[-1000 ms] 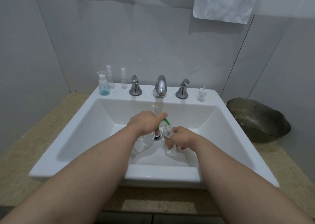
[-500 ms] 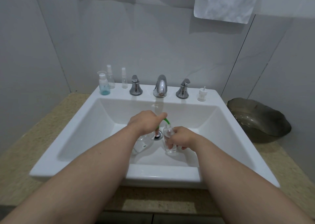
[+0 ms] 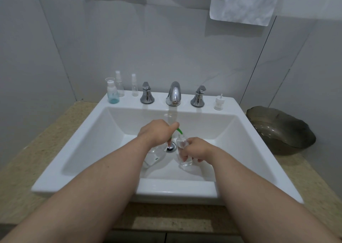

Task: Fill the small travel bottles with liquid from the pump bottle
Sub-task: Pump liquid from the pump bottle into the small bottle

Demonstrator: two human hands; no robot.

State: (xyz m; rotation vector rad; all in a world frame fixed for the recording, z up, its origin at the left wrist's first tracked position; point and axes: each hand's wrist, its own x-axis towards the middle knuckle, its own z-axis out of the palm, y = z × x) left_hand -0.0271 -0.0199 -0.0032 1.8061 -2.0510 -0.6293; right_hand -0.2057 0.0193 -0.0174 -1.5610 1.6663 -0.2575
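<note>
Missing the narrow mouth is the main risk. The green nozzle (image 3: 179,131) sits just above and to the left of the travel bottle (image 3: 182,143), and a slight drift of either hand would likely send liquid down the outside and into the sink (image 3: 83,150). A hard press could also make the stream overshoot. The pump bottle (image 3: 152,158) leans in the basin beside the drain (image 3: 171,147), so the pump may draw air if its liquid is low. A wet bottle could slip from the fingers.

The left hand (image 3: 157,134) is curled over the pump head and clasps it from above. The right hand (image 3: 197,151) grips the travel bottle round its middle, upright and mouth open, low in the basin.

Both bottles are clear, and I cannot tell the liquid level in either. On the back ledge a blue bottle (image 3: 112,94) holds a little blue liquid at its bottom. Just beside it, a tall sprayer (image 3: 119,87) and a slim sprayer (image 3: 134,87) look clear, contents uncertain. A white cap (image 3: 219,102) stands alone at the ledge's right end.
</note>
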